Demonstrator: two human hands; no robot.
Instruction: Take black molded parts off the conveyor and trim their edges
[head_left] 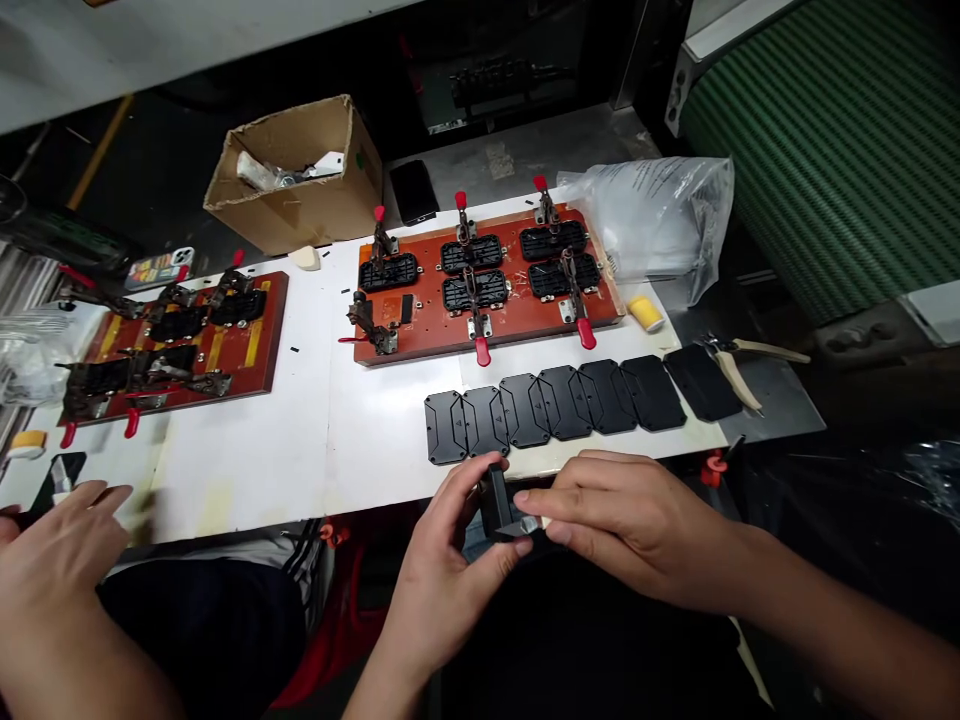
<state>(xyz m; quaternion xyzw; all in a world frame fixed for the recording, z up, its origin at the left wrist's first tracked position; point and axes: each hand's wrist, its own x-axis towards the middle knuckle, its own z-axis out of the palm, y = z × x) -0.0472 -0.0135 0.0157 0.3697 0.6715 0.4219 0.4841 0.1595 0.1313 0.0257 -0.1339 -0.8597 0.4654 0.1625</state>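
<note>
Close to my body, my left hand [450, 570] is closed round a black plastic part [496, 498], which is tilted on edge. My right hand [637, 525] pinches a small knife [531, 523] with a metal blade and a pale handle mostly hidden in the fingers. The blade lies against or very near the lower edge of the part, by my left thumb; exact contact is hard to make out. Just beyond my hands, several flat black plastic covers [564, 402] lie in a row along the white table.
Behind the covers stands a red-brown fixture board [431, 325] with toggle clamps. Pliers [731, 370], a yellow roll [645, 313], a plastic bag [660, 225] and a cardboard box [300, 190] surround it. Another person's hand [67, 540] works at the left, near a second fixture board [270, 340].
</note>
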